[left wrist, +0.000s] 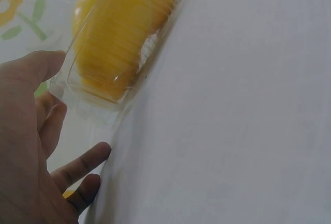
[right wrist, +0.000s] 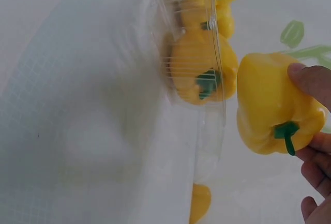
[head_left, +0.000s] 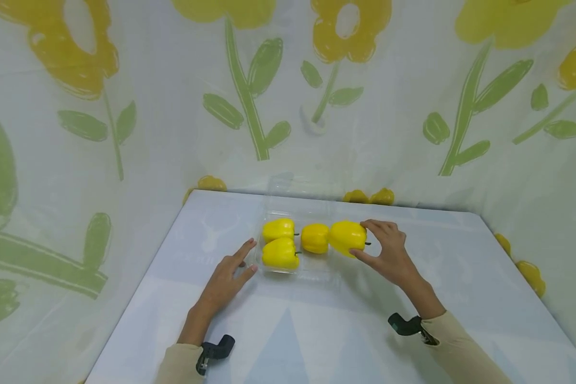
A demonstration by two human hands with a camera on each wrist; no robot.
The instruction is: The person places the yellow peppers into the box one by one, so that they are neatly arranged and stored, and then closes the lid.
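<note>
My right hand grips a yellow bell pepper between thumb and fingers, stem end toward the palm side. In the right wrist view this pepper hangs beside the wall of a clear plastic container, with its green stem showing. Inside the container lie a back-left pepper, a front-left pepper and a third pepper toward the middle. My left hand is at the container's left side, fingers extended, thumb and fingertips right at its wall in the left wrist view.
The container's clear lid stands open behind it, toward the table's far edge. A pale patterned cloth covers the table. Behind and beside it hangs a curtain with yellow flowers and green leaves.
</note>
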